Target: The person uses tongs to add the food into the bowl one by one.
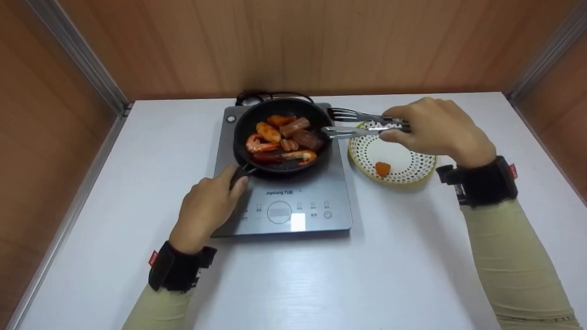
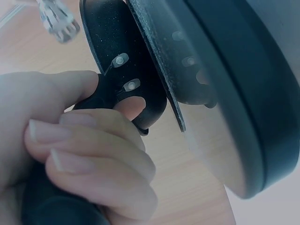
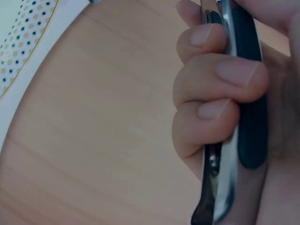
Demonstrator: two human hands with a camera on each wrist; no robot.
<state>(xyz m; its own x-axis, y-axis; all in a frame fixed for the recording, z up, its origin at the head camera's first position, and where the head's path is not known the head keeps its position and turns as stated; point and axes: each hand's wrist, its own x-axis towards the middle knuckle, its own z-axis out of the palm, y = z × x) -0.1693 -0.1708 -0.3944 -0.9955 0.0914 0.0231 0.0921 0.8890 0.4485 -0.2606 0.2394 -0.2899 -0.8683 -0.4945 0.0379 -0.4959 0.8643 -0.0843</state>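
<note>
My left hand (image 1: 204,207) grips the black handle (image 2: 101,91) of a frying pan (image 1: 285,167), its fingers curled round it in the left wrist view. The pan sits on a grey induction cooktop (image 1: 299,184). Inside lie shrimp (image 1: 257,143), orange pieces (image 1: 269,132) and brown meat chunks (image 1: 306,139). With my right hand (image 1: 434,128) I hold metal tongs (image 1: 351,132), fingers wrapped round the dark-gripped handle in the right wrist view. The tongs' tips are spread apart at the pan's right rim, with no food between them. Beneath the tongs is a dotted plate (image 1: 420,168) bearing one orange piece (image 1: 383,169).
The cooktop stands on a white table (image 1: 278,283). A black cord (image 1: 291,93) runs behind the pan. Wood-grain panels (image 1: 289,43) enclose the table at the back and both sides.
</note>
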